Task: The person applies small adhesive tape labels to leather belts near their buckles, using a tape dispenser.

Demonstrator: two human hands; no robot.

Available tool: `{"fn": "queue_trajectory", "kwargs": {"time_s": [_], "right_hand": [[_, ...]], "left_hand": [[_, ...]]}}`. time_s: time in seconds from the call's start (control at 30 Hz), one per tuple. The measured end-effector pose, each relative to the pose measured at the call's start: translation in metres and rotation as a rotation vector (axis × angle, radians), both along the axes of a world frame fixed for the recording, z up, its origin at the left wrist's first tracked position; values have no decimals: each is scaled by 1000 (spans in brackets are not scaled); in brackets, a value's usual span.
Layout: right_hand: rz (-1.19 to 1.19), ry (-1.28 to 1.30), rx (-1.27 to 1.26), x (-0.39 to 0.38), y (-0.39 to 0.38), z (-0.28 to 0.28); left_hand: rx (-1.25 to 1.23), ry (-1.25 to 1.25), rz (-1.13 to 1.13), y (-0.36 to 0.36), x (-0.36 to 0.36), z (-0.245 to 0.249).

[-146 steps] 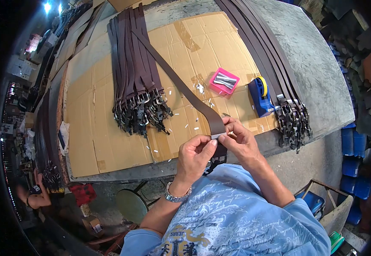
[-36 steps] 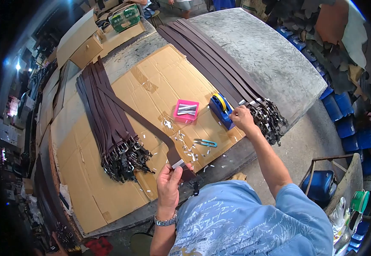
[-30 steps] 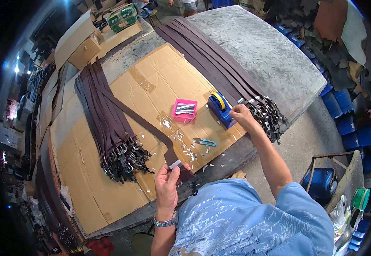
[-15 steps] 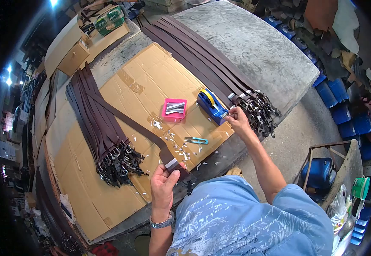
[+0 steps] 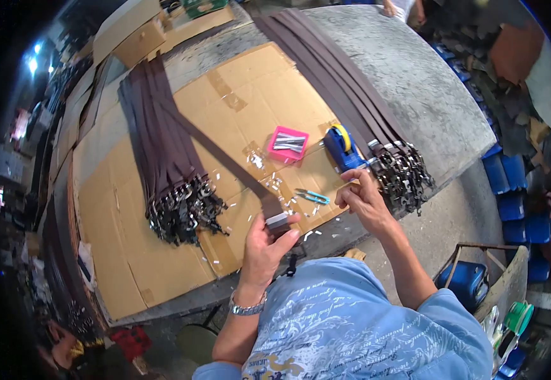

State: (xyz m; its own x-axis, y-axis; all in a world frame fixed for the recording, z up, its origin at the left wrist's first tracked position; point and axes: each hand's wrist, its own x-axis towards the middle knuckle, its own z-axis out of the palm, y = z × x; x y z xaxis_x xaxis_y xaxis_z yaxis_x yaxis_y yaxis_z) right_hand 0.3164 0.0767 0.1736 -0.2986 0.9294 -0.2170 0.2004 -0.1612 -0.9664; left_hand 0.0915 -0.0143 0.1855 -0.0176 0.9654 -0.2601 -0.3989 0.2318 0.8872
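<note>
My left hand [image 5: 264,252] grips a dark brown belt [image 5: 228,158] near its buckle end, with a white and silver strip lying across the leather by my fingers. The belt runs back to a pile of belts [image 5: 161,126] on the left. My right hand [image 5: 367,199] is closed, fingers curled, just in front of the blue tape dispenser [image 5: 344,149] with its yellow-cored roll; whatever it pinches is too small to make out. Between the hands lie turquoise thread snips [image 5: 313,196]. A pink tray [image 5: 287,144] behind them holds silver and white strips.
Cardboard [image 5: 123,266] covers much of the table, scattered with small white scraps. A second belt pile [image 5: 351,95] with buckles lies on the right. Blue containers [image 5: 509,190] stand beyond the table's right side. Another person's hand [image 5: 390,9] shows at the far edge.
My right hand has come slightly away from the dispenser, toward me. My left hand has turned the belt end. The camera view has shifted, and another person appears at the far edge.
</note>
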Motion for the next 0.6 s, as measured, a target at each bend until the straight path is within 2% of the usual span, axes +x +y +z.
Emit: {"fn": "queue_trajectory", "kwargs": {"time_s": [0.07,0.13,0.33,0.4,0.47,0.53,0.6], "right_hand": [[92,96,31,-19,-12,19],[130,77,8,-34,-20,39],[268,-186,177,-73,-48,65],[242,-226,184,-88,-62,73],[217,-321,310,-101,-75,73],[166,-310,266,-111,-87,72],[-2,-283,241,-120,-97,70]], "left_hand": [[-7,4,-5,3,-1,6],[4,-20,-21,5,-4,11],[51,-63,-106,-4,-28,18],[63,-37,-152,-10,-39,20],[63,-52,-177,-17,-51,20],[66,-70,-186,-23,-62,21],[69,-68,-166,-27,-72,24]]}}
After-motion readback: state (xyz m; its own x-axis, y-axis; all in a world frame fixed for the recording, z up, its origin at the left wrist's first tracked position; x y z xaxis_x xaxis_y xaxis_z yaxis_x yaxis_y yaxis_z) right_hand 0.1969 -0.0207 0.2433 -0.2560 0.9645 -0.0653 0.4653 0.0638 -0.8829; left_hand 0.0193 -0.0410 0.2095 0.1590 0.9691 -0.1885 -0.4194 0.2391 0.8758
